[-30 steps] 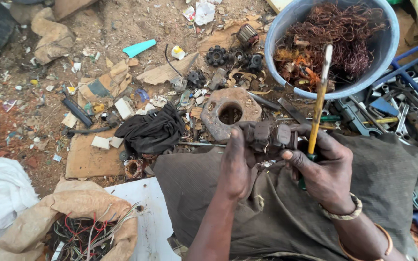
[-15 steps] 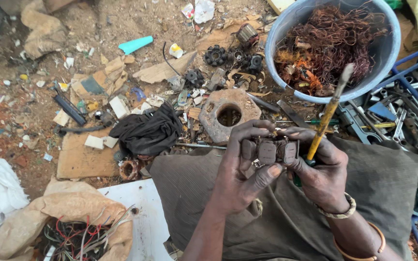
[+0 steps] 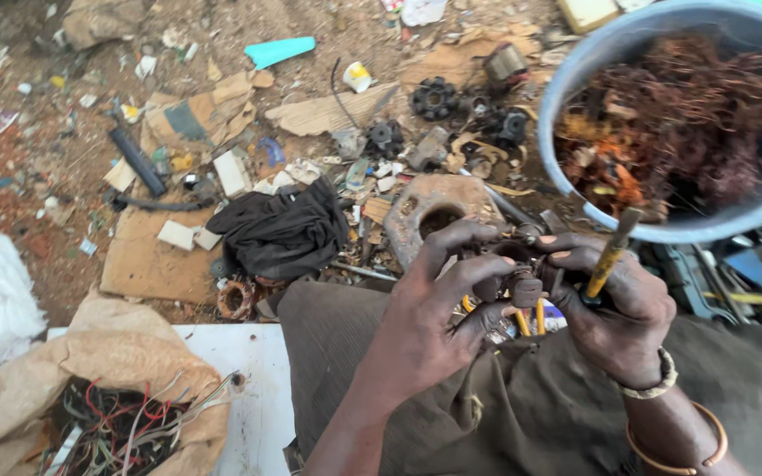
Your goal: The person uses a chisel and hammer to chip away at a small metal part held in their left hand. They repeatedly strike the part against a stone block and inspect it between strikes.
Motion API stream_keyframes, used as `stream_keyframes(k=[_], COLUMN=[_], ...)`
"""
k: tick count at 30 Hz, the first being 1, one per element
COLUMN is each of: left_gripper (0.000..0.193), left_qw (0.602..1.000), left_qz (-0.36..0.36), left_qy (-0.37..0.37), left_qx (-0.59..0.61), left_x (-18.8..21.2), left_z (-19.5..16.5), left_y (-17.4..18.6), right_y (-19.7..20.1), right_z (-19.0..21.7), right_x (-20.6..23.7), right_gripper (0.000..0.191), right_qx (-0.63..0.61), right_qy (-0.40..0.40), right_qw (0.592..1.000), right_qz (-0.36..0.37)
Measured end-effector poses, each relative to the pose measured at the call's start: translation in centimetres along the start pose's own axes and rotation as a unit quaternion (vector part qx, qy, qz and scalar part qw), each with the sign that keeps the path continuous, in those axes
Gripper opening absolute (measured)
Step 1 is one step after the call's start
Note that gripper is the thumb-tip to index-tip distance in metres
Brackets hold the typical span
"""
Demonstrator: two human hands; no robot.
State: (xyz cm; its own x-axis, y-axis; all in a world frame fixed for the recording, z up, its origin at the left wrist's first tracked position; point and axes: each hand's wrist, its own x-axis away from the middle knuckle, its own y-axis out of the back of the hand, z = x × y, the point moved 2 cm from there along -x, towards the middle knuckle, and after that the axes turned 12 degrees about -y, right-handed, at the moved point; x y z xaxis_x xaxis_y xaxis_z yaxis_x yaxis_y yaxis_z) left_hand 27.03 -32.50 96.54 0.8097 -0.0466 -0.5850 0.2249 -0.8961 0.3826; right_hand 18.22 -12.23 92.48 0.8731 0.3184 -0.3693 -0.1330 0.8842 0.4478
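My left hand [image 3: 434,313] and my right hand [image 3: 615,308] meet over my lap, both closed around a small dark electrical part [image 3: 524,286] with yellow wires hanging beneath it. My right hand also grips a yellow-handled screwdriver [image 3: 610,251] that points up and away toward the bowl. My fingers hide most of the part. Bracelets sit on my right wrist. A brown cloth [image 3: 504,414] covers my lap under both hands.
A blue-grey bowl [image 3: 575,189] of tangled copper wire stands at upper right. A rusty ring-shaped metal piece [image 3: 416,211] and a black cloth [image 3: 280,231] lie ahead. A sack [image 3: 90,353] of coloured wires sits at lower left. Cardboard, scrap and tools litter the dirt ground.
My hands have drawn closer together around the part, fingers curling over it. The screwdriver has tilted further right and sits lower. The view has shifted closer.
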Motion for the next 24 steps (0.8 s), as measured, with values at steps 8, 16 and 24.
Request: stream_keyframes(k=[8,16,24], left_gripper=[0.044,0.068,0.056], left_qw=[0.999,0.999,0.995], left_qz=[-0.03,-0.012,0.021], left_qy=[-0.029,0.03,0.083], left_qx=[-0.029,0.033,-0.058], left_x=[1.6,1.9,3.0], left_z=[2.3,3.6,8.6], left_y=[-0.6,-2.1,-3.4], right_y=[-2.5,-2.8,-4.9], right_z=[-1.3,-2.9,-2.4], right_x=[0.1,1.0,-0.6], right_gripper=[0.022,0.026,0.038], right_qx=[0.026,0.01,0.015], right_qy=[0.026,0.023,-0.042], right_qw=[0.999,0.999,0.999], right_qz=[-0.026,-0.028,0.003])
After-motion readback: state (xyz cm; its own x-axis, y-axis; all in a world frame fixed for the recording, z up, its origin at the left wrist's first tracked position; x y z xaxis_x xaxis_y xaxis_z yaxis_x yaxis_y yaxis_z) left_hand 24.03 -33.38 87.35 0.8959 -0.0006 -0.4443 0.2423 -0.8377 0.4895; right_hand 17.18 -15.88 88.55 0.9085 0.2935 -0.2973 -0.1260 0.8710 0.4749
